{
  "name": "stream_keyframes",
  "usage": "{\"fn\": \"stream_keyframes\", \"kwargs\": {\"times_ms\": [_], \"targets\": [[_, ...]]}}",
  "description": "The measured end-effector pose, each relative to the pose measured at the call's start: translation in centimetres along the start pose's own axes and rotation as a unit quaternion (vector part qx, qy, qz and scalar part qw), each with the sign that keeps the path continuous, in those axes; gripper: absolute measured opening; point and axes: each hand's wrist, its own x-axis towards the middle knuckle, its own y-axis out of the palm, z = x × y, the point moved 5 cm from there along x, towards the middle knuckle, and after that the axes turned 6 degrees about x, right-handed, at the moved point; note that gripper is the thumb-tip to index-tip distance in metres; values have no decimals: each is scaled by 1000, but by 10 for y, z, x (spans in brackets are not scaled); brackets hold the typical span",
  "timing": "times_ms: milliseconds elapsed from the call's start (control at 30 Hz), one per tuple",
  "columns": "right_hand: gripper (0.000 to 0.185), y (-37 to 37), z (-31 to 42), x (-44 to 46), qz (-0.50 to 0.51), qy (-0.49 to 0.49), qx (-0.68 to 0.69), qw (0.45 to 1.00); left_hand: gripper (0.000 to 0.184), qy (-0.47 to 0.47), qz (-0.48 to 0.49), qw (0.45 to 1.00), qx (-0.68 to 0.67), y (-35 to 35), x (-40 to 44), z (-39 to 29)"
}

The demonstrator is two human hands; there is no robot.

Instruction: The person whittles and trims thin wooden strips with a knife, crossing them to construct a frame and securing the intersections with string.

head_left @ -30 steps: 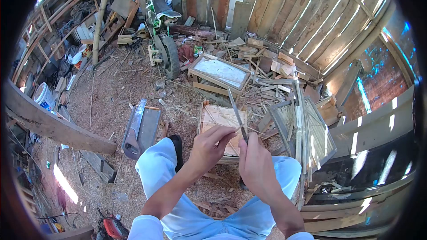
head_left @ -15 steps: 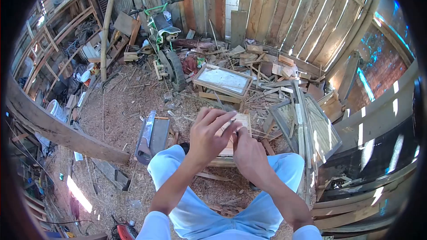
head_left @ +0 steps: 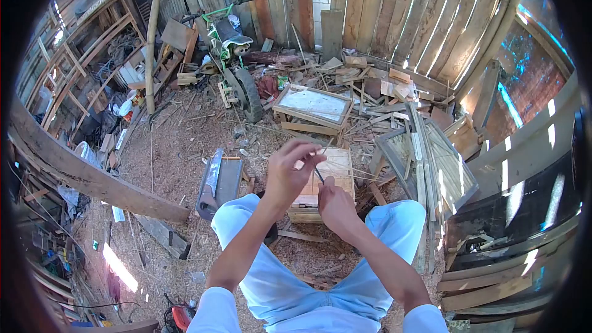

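My right hand [head_left: 338,208] is closed around the lower end of a dark knife [head_left: 319,175], whose blade points up and to the left toward my other hand. My left hand [head_left: 288,172] pinches a thin wooden stick [head_left: 327,145] between thumb and fingertips, just above the knife. Below both hands stands a low wooden box [head_left: 342,166] with a pale plank top, between my knees. Thin strips stick out to the right over its top.
A handsaw [head_left: 214,176] lies on a dark panel [head_left: 231,179] at the left. Behind are a framed box [head_left: 314,106], a small motorbike [head_left: 237,74] and scrap wood [head_left: 388,89]. Framed screens [head_left: 453,166] lean at the right, and a wooden beam [head_left: 98,176] crosses the left.
The long blade pointed up and away a second ago; now it is mostly hidden and tilts left. My left hand has risen slightly. The view has shifted, moving the surroundings to the right.
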Motion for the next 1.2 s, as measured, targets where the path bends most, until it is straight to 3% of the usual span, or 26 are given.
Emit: {"fn": "stream_keyframes", "kwargs": {"times_ms": [67,300,500,833,1000,1100,1167,1200], "targets": [[24,-1,1,1,29,48,-22,998,13,-4,15,1000,-4,9,-9,14],[23,26,-19,5,22,66,-27,997,12,-80,57,995,-7,19,-21,44],[22,56,-53,6,8,31,41,999,12,-84,38,996,-15,21,-16,49],[32,114,-130,1,63,153,-27,986,11,-107,4,994,-1,16,-23,65],[33,104,-127,9,102,136,-17,985,10,-153,45,987,15,62,-68,132],[35,96,-138,20,64,119,-26,990,11,-156,73,984,38,82,-85,165],[32,63,-133,24,-80,130,24,988,12,-226,73,971,2,81,-77,174],[27,45,-130,27,-129,99,40,986,14,-192,58,980,-7,75,-67,170]]}}
